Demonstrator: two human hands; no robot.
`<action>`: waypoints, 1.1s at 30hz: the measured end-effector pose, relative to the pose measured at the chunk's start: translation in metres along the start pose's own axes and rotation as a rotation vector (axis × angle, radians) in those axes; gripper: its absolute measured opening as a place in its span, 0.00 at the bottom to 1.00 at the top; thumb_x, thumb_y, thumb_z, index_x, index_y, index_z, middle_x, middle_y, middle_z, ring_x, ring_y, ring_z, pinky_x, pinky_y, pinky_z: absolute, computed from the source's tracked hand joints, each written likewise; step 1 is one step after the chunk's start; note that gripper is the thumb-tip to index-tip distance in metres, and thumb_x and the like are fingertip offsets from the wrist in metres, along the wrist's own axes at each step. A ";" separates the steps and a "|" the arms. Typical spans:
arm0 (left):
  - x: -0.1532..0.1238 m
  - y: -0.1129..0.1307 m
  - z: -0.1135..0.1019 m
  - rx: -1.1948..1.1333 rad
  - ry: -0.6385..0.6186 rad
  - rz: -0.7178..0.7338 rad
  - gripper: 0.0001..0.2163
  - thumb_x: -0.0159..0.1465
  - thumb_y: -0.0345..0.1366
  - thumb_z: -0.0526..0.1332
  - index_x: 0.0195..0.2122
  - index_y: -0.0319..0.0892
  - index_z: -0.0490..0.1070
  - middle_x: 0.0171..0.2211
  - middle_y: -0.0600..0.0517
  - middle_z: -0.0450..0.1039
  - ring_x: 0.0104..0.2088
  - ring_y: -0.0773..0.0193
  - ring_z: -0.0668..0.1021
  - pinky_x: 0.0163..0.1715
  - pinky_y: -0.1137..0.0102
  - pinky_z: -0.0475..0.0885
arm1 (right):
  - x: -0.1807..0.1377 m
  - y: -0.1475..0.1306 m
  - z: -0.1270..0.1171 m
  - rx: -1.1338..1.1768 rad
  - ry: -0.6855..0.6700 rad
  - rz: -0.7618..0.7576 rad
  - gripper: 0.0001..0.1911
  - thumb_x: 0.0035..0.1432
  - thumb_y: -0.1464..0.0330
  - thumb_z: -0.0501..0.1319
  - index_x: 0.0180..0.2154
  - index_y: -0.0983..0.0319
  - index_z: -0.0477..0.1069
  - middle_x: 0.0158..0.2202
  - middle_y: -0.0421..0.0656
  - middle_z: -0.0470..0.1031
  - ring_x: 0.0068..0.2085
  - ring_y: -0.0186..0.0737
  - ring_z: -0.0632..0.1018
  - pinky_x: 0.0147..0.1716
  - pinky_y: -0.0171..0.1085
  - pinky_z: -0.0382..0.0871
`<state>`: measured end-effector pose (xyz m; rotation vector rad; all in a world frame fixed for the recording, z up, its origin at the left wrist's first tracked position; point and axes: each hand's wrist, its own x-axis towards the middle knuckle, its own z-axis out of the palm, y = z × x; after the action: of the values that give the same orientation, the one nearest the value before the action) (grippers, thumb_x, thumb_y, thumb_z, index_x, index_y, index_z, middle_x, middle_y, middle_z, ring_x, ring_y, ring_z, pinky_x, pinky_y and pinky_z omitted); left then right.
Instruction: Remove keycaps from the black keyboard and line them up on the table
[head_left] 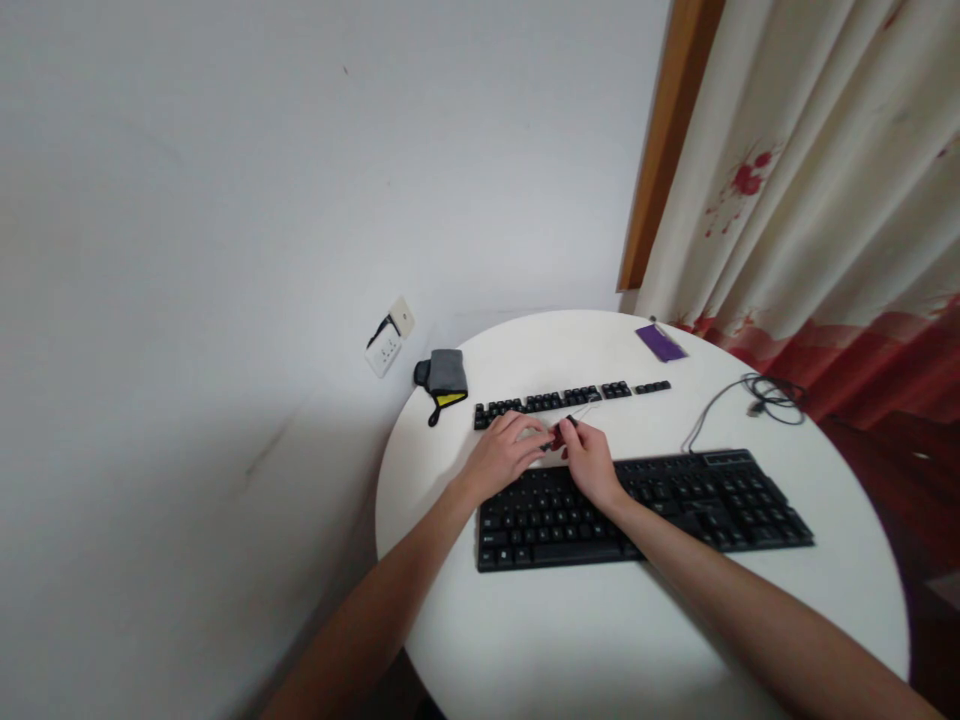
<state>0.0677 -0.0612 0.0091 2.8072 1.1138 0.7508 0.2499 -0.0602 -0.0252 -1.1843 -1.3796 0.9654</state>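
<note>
A black keyboard (585,525) lies on the white round table, its top row partly behind my hands. Above its upper edge my right hand (589,460) is closed around a small dark red tool with thin wire prongs (590,408), which looks like a keycap puller. My left hand (510,450) meets it from the left, fingers bent and pinched at a small black piece that looks like a keycap (547,446). The fingertips hide most of both. Just beyond the hands, loose black keycaps (581,396) lie in a line of small groups.
The white table (540,630) stands against the wall. A grey pouch with a yellow edge (448,372) sits at the back left. At the back right lies a purple packet (660,343). A coiled cable (776,398) rests near the right edge, beside the curtain (810,200).
</note>
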 end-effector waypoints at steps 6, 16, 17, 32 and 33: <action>-0.002 -0.004 0.005 0.008 0.018 -0.014 0.09 0.66 0.35 0.61 0.46 0.50 0.77 0.48 0.48 0.73 0.50 0.54 0.70 0.52 0.57 0.67 | 0.000 0.000 0.001 -0.007 -0.022 -0.005 0.28 0.64 0.49 0.50 0.29 0.64 0.74 0.25 0.45 0.75 0.27 0.40 0.74 0.28 0.36 0.67; -0.003 -0.004 0.003 -0.072 0.041 0.046 0.07 0.66 0.38 0.61 0.41 0.50 0.79 0.44 0.48 0.75 0.47 0.57 0.71 0.51 0.60 0.67 | -0.001 -0.003 0.000 0.006 -0.073 -0.016 0.26 0.65 0.52 0.51 0.28 0.64 0.74 0.22 0.43 0.73 0.25 0.38 0.73 0.29 0.35 0.66; -0.003 -0.004 0.004 -0.087 0.056 0.055 0.07 0.65 0.38 0.61 0.41 0.50 0.79 0.44 0.49 0.75 0.46 0.57 0.71 0.50 0.61 0.67 | -0.001 -0.003 0.000 0.015 -0.068 -0.017 0.26 0.65 0.52 0.51 0.28 0.65 0.74 0.22 0.43 0.73 0.25 0.38 0.73 0.29 0.35 0.66; -0.011 -0.049 0.016 0.122 0.262 -0.415 0.07 0.57 0.38 0.70 0.37 0.51 0.81 0.52 0.49 0.68 0.54 0.51 0.66 0.54 0.54 0.63 | 0.001 0.000 0.002 0.159 -0.031 0.081 0.28 0.62 0.47 0.53 0.30 0.65 0.75 0.25 0.47 0.78 0.25 0.39 0.73 0.24 0.36 0.64; -0.011 -0.049 0.018 0.131 0.217 -0.420 0.07 0.57 0.38 0.70 0.37 0.51 0.81 0.53 0.49 0.68 0.54 0.50 0.65 0.54 0.54 0.62 | 0.001 0.000 0.002 0.161 -0.030 0.082 0.28 0.62 0.47 0.53 0.30 0.65 0.75 0.26 0.47 0.78 0.25 0.39 0.73 0.24 0.36 0.64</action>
<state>0.0374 -0.0291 -0.0209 2.4886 1.7699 0.9778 0.2477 -0.0589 -0.0254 -1.1159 -1.2599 1.1349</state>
